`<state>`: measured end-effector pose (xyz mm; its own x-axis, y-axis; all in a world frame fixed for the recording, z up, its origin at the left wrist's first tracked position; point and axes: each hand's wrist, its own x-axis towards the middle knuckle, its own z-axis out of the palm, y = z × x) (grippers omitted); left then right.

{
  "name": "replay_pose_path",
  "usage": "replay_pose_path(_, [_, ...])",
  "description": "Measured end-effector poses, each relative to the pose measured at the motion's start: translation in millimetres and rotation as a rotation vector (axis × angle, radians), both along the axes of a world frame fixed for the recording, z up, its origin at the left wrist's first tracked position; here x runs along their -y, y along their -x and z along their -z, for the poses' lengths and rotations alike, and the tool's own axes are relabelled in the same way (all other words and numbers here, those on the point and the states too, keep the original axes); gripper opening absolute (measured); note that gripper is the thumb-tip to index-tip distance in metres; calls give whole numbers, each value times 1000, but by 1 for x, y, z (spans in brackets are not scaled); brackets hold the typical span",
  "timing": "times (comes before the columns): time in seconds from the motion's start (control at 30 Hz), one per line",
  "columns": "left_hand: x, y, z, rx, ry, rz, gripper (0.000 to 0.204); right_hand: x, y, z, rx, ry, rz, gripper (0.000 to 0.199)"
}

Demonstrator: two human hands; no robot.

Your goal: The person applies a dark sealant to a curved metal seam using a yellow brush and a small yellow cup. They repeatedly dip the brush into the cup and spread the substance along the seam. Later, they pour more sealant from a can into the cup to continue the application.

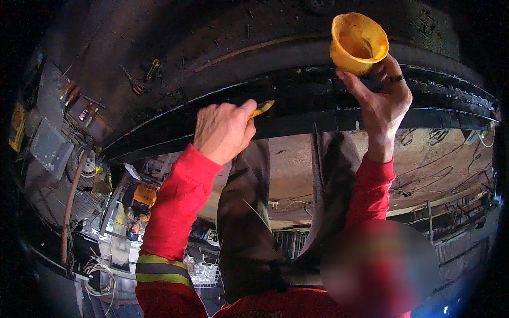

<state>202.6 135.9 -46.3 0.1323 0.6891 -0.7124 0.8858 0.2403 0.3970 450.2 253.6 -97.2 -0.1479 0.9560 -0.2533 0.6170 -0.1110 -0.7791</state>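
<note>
Left hand (222, 131) pinches a brush (262, 109) pointing up-right; right hand (379, 98) grips a cup (358, 42).

You are in a tyre repair workshop, and several things show it. A very large black tyre (254, 58) fills the upper part of the view, and small hand tools (139, 79) lie on its dusty rubber. At the left there is a wheel (85, 167) with a metal rim, loose white cables (101, 273) and cluttered metal shelves (47, 143), and the bare floor (297, 175) is stained and scratched.
</note>
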Motion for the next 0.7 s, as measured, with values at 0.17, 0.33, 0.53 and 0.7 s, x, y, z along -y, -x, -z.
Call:
replay_pose_path(0.17, [3, 21, 3, 89, 15, 25, 12, -3, -2, -5, 31, -7, 4, 63])
replay_pose_path(0.33, [9, 24, -13, -42, 85, 2, 16, -5, -2, -9, 3, 22, 18, 63])
replay_pose_path(0.53, [-17, -13, -1, 72, -4, 4, 15, -5, -2, -6, -21, -6, 12, 65])
replay_pose_path(0.7, [-12, 0, -16, 0, 12, 115, 14, -6, -3, -8, 22, 14, -8, 67])
